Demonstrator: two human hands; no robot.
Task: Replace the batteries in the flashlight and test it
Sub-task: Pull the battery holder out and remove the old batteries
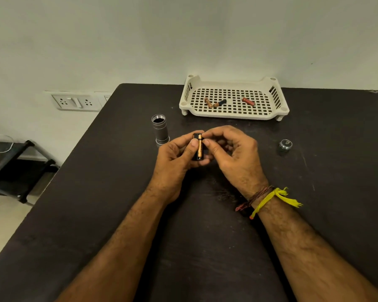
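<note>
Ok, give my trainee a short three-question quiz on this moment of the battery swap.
1. True or false: the flashlight body stands upright on the table, open end up.
2. How many batteries lie in the white tray?
3. The end cap sits: A) in the tray B) on the table beside the right hand C) on the flashlight body.

Key: 1 true; 2 three; 3 B. The left hand holds the battery holder while the right pinches a battery into it.

Pale wall (183,35) with socket panel (77,102), dark table (118,192), black rack (20,166) on light floor (3,225)
</note>
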